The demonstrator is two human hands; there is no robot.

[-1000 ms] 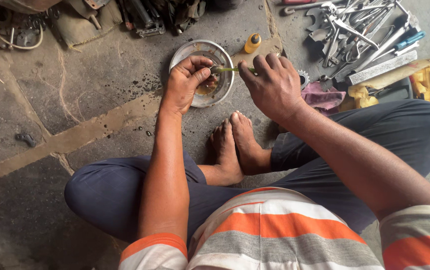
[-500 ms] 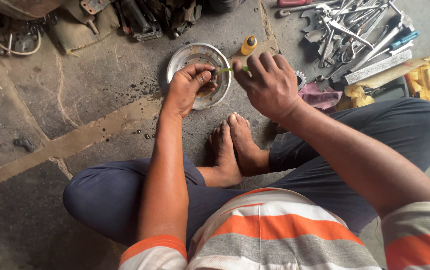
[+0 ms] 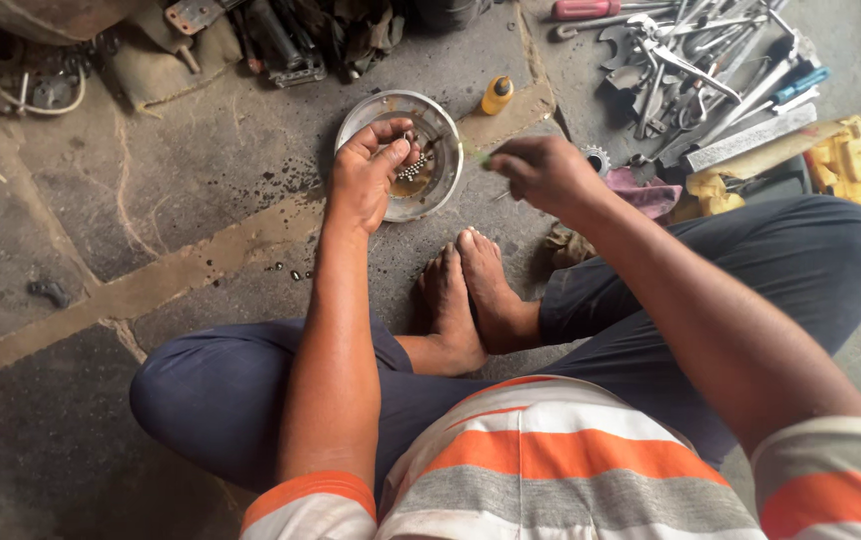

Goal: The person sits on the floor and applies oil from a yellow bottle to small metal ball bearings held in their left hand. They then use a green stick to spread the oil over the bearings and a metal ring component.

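Resting in the upper middle of the frame, a round metal bowl (image 3: pixel 441 190) is being touched by the left hand (image 3: pixel 366 178), whose fingers are being pinched on a cluster of small steel balls (image 3: pixel 411 165) over its left rim. Just right of the bowl, a thin green-tipped tool (image 3: pixel 483 158) is being gripped by the closed right hand (image 3: pixel 546 175), its long axis pointing left toward the balls. A yellow bottle (image 3: pixel 497 96) is standing beyond.

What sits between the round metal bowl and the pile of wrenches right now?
Head view: a small yellow bottle stands on the floor between the round metal bowl and the wrench pile.
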